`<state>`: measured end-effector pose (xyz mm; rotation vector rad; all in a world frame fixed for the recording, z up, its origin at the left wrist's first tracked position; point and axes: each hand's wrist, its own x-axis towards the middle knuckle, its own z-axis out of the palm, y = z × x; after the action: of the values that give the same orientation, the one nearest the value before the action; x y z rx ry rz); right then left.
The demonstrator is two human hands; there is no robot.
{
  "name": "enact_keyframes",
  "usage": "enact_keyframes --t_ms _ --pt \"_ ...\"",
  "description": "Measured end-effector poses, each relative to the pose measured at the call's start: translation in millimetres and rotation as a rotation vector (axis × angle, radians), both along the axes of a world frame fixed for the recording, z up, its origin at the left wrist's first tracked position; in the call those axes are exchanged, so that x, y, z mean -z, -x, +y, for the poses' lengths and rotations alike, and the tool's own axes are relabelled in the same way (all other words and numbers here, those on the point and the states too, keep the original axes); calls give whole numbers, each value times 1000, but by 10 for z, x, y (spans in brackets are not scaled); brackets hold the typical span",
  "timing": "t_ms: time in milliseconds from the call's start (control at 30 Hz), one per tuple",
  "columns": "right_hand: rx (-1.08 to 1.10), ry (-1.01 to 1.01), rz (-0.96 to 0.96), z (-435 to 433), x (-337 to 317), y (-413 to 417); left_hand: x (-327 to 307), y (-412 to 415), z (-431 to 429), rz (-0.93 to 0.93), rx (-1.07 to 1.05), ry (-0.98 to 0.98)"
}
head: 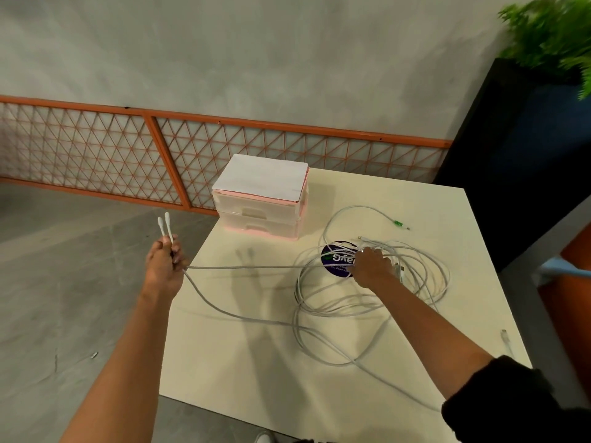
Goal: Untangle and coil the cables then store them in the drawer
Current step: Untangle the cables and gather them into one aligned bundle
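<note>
My left hand (164, 266) is gripping two plugs (163, 226) while my right hand (372, 265) is pinching the light, floppy cables (367, 302) near their ends.

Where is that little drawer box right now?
The drawer unit sits closed at the table's far left corner, beyond the tangled cables, near the orange lattice fence.

Hands (164, 266): two
Drawer unit (260, 199): one, two drawers
Table (262, 378): one
Round sticker (339, 259): one
Plant (550, 33): one
</note>
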<state>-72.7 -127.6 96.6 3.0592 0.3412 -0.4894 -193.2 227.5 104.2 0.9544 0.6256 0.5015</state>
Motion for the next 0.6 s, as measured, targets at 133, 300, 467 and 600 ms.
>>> enact_keyframes --t_ms 133,300,467,600 --pt "-25 -71 -134 -64 -20 -113 52 13 29 20 8 -2" --pt "-9 -205 -222 -180 -272 -390 113 64 84 39 -17 -6" --pt "52 -564 -167 -258 -396 -489 126 53 140 59 -25 -11" --pt "73 -524 22 -309 -488 -448 162 57 135 98 -30 -78"
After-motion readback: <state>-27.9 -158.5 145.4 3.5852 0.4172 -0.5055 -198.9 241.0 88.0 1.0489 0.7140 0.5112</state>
